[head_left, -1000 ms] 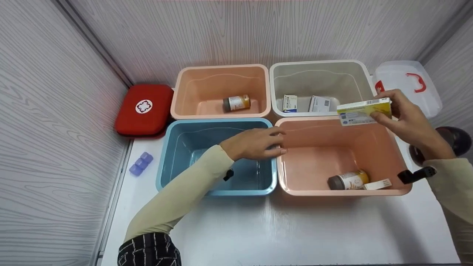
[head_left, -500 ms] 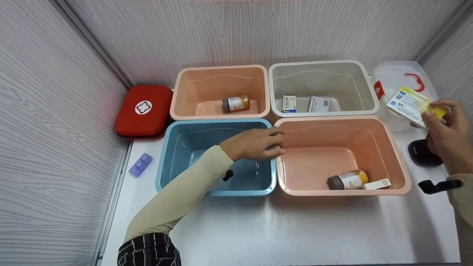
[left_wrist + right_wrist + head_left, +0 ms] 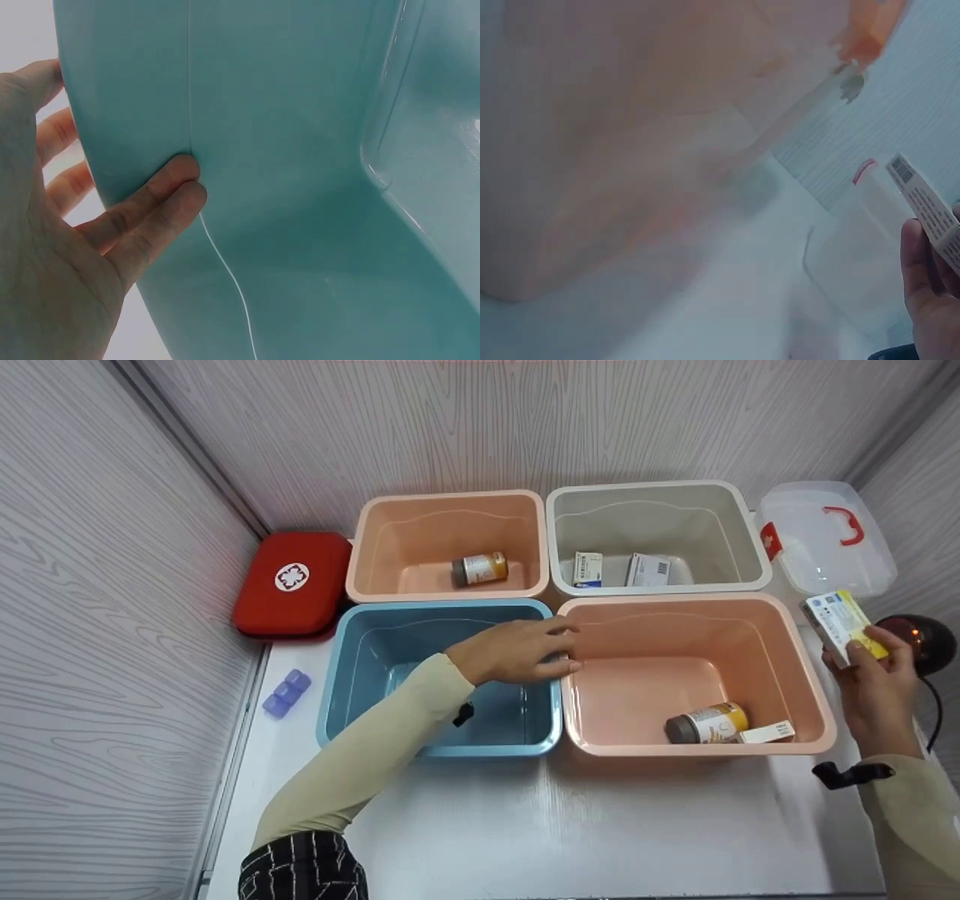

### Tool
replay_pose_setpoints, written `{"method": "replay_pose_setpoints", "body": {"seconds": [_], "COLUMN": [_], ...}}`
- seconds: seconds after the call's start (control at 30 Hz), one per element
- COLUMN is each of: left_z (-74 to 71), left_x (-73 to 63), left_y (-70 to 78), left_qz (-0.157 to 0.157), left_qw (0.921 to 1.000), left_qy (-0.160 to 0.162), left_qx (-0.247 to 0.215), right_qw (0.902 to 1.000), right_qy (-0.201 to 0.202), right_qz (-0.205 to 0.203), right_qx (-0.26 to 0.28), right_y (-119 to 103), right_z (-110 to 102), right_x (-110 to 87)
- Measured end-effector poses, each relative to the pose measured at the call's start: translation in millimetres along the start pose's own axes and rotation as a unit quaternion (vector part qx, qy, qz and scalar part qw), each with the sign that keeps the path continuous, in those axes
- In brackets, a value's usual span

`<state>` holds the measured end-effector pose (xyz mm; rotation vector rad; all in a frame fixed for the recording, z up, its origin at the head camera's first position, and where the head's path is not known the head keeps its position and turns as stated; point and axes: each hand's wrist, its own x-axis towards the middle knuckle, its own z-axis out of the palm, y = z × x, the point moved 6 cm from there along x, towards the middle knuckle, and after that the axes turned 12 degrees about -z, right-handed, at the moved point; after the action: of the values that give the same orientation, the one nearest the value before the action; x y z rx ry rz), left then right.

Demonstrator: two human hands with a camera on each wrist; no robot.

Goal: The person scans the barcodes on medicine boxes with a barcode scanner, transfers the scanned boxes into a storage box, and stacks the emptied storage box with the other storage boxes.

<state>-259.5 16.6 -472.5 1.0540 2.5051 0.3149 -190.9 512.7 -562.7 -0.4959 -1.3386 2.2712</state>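
In the head view my left hand (image 3: 521, 651) lies over the shared edge of the blue bin (image 3: 442, 751) and the front pink bin (image 3: 675, 750). The left wrist view shows the bin's wall (image 3: 285, 112) between my digits, some inside and others outside. At the far right, my right hand (image 3: 877, 697) grips a white-and-yellow medicine box (image 3: 836, 622), tilted, beside a black scanner (image 3: 919, 643) with a red light. In the right wrist view the box (image 3: 930, 210) shows a printed side with a barcode. A brown-capped bottle (image 3: 709, 725) and small white box (image 3: 766, 733) lie in the front pink bin.
Behind are a pink bin (image 3: 446, 496) with a bottle (image 3: 480, 569) and a grey bin (image 3: 645, 487) with two medicine boxes (image 3: 649, 570). A red first-aid case (image 3: 292, 585) and purple pill box (image 3: 286, 693) are left. A clear case (image 3: 825, 540) stands back right.
My right hand has carried the medicine box from above the front pink bin rightward, then down near the scanner, turning it. The scanner's red light now shows. My left hand has stayed put.
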Motion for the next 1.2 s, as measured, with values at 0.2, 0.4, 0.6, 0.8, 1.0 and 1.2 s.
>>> {"method": "replay_pose_setpoints", "body": {"seconds": [0.2,0.4,0.6,0.8,1.0,1.2], "left_z": [0.3,-0.1,0.1,0.6,1.5,0.6], "left_x": [0.5,1.4,1.3,0.8,1.0,1.5], "left_y": [0.2,0.3,0.0,0.6,-0.5,0.1], "left_qz": [-0.002,-0.004,-0.002,-0.002,-0.002,-0.006], "left_qw": [1.0000,1.0000,1.0000,1.0000,1.0000,1.0000], "left_qy": [0.002,0.002,0.000,-0.001,0.000,-0.003], "left_qx": [0.007,0.002,0.000,0.000,-0.006,0.002], "right_qw": [0.9952,0.9982,0.9984,0.9892,0.9816,0.9504], "right_qy": [0.034,0.024,-0.010,-0.051,-0.134,-0.261], "right_qz": [0.039,0.014,-0.035,-0.041,-0.081,-0.105], "right_qx": [0.083,0.054,-0.042,-0.131,-0.110,-0.133], "right_y": [15.5,4.5,-28.8,-66.9,-88.3,-72.3], "right_z": [-7.9,-3.2,16.6,57.5,120.5,187.9], "right_x": [-6.0,0.0,12.1,21.6,33.6,37.0]}}
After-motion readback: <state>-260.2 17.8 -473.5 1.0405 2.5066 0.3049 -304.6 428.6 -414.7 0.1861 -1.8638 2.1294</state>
